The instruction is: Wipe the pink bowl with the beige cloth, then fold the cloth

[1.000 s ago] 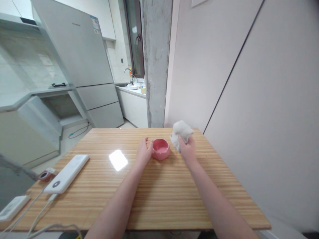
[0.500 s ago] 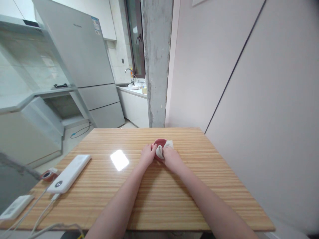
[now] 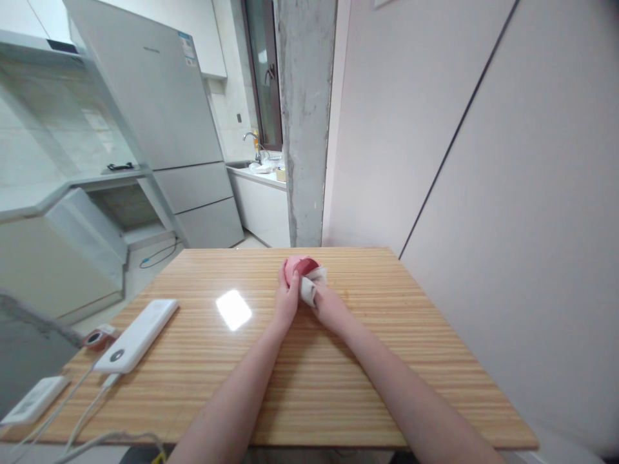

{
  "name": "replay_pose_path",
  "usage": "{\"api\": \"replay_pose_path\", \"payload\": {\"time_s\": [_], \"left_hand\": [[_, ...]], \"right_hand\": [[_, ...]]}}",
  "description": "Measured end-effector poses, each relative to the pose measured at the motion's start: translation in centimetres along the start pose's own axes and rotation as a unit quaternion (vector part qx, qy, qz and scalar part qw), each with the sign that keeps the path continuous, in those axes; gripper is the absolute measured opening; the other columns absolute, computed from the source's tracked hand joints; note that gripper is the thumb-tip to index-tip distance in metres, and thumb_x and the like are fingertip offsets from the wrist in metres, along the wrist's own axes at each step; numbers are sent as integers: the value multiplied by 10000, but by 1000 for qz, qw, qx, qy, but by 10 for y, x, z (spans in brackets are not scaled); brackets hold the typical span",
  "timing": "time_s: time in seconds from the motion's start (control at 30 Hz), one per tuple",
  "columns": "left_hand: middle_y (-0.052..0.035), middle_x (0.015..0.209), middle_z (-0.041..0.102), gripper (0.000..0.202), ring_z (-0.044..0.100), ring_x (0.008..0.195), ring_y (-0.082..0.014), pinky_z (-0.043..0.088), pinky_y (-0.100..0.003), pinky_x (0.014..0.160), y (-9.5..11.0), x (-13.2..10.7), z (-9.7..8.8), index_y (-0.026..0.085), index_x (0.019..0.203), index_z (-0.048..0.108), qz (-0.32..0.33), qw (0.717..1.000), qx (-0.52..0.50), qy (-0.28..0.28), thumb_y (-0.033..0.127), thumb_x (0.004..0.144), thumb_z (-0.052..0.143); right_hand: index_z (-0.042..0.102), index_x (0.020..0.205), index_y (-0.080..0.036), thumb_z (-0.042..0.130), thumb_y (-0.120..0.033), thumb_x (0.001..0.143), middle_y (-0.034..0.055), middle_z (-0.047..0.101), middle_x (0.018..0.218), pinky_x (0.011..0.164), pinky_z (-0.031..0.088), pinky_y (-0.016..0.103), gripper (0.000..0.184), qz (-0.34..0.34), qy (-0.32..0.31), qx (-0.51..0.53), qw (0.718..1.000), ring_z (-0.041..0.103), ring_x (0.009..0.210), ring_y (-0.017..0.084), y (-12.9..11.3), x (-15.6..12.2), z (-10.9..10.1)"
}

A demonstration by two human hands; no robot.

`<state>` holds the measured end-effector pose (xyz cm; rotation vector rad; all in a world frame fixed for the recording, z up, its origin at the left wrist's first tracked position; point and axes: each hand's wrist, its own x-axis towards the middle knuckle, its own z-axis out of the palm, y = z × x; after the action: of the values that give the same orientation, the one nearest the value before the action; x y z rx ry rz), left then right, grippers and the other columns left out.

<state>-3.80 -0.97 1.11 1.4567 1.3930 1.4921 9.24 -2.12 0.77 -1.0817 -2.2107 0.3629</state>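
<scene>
two hands meet over the far middle of the wooden worktop. the left hand is clasped around the left side of one small pink bowl, which is tipped up on edge with its darker red inside facing right. the right hand is closed on one crumpled white cloth and presses it against the bowl's lower rim, so bowl and cloth sit between the two hands, touching both. whether the bowl's base rests on the worktop or is lifted just clear cannot be told.

what could go wrong, as a judgement: the bowl looks smooth and is held from one side only, so a hard push from the cloth could twist it out of the left hand's hold and drop it onto the wood, where it might chip or roll toward the far edge. the cloth could also bunch and slip off the rim.

well to the left of the left hand lie one long white power bank, one smaller white device near the worktop's corner, one small round reddish item, and several white cables trailing toward the near edge.
</scene>
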Motion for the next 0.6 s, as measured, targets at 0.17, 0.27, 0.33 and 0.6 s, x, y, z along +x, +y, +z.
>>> {"api": "replay_pose_path", "payload": {"time_s": [0.17,0.27,0.33,0.6], "left_hand": [[-112,1363,500,548,452,1270,-244,320,-416,1088,13,3,-14,199,1361,419,120,987,82,-71,412,862,501],[-100,1380,487,538,453,1272,-239,330,-411,1083,18,1,-13,212,1371,404,120,988,52,-80,399,874,486],[-93,1394,473,544,438,1287,-238,318,-404,1094,18,-2,-8,215,1367,398,111,991,37,-68,409,869,498],[-152,1294,534,600,544,1173,-224,427,-372,1001,5,-13,19,181,1356,273,-52,997,-59,20,471,873,480]], "right_hand": [[568,1199,-178,445,-93,848,137,585,1247,914,415,385,381,46,28,-97,994,514,1146,256,5,-1,-4],[567,1192,-170,444,-140,877,143,587,1232,895,411,393,340,88,80,-105,987,522,1120,256,1,-1,-5],[594,1144,-174,450,-150,876,137,610,1178,894,419,376,305,97,91,-75,988,541,1081,244,-2,-1,-5],[509,1269,-205,520,-118,778,80,617,1174,971,425,344,499,48,98,128,986,550,1103,212,0,-4,16]]}}
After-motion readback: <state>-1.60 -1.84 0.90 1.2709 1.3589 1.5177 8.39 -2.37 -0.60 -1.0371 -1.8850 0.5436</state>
